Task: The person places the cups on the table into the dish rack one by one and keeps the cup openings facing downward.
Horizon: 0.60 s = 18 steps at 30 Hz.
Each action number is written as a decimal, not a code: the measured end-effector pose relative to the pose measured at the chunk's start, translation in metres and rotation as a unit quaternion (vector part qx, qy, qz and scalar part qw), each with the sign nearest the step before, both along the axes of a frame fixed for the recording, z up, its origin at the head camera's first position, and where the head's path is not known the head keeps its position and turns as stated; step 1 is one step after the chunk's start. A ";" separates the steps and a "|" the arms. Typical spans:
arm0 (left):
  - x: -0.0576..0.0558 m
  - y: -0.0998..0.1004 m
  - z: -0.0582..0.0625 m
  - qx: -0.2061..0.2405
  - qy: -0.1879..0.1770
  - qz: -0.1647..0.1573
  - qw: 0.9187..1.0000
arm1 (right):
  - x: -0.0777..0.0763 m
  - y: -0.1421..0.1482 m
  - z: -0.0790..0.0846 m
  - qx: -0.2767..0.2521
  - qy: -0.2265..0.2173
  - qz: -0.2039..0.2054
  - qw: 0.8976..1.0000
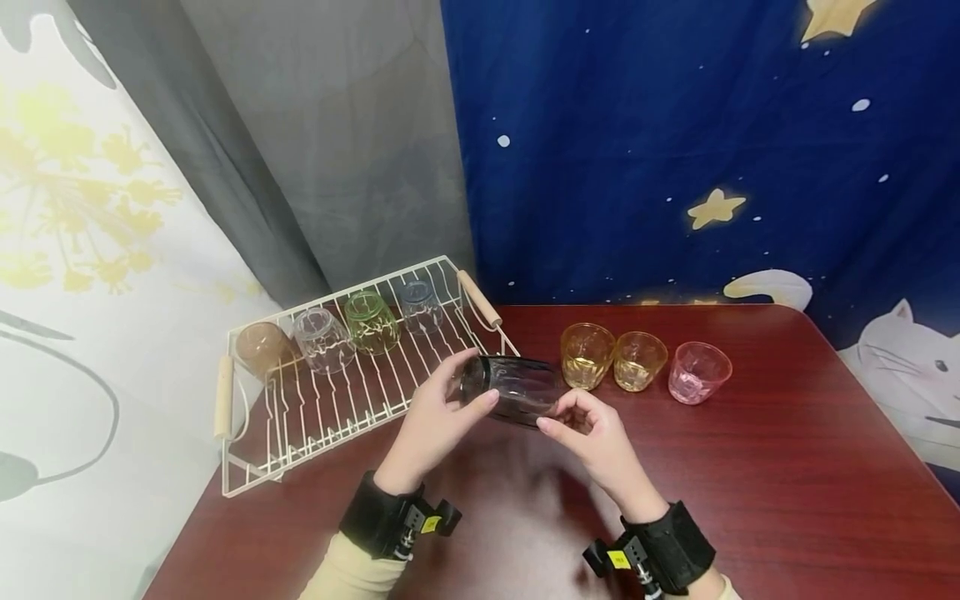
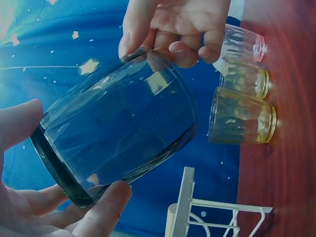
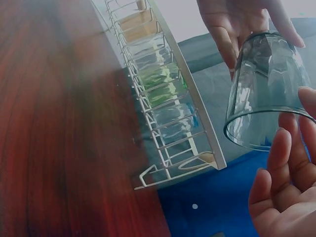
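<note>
Gleaming below the glass (image 1: 517, 390): reddish table (image 1: 787, 475), starry cloth (image 1: 600, 208) behind.

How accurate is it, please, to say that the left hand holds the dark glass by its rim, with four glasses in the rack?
Not the rim: the left wrist view shows the left hand holding the dark glass by its base.
</note>
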<state>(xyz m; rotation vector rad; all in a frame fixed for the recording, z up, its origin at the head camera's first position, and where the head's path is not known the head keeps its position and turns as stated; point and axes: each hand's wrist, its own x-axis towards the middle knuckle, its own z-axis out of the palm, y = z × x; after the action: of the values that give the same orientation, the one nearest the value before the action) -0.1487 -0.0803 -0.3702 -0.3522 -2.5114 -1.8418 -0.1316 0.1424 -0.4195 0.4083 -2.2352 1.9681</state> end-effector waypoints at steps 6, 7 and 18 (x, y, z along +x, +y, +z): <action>-0.003 -0.007 0.007 -0.028 0.018 0.013 0.999 | -0.002 0.007 0.005 0.041 0.010 -0.012 0.999; -0.003 -0.009 0.008 -0.031 0.021 0.014 0.999 | -0.002 0.009 0.006 0.051 0.012 -0.015 0.998; -0.009 -0.030 0.023 -0.091 0.050 0.043 0.994 | -0.016 0.037 0.014 0.181 0.013 -0.083 0.980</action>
<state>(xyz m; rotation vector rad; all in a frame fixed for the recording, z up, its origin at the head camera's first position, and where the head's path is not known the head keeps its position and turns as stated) -0.1577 -0.1105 -0.3469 -0.3244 -2.5881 -1.5289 -0.1481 0.1789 -0.4059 0.2705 -2.5201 1.4695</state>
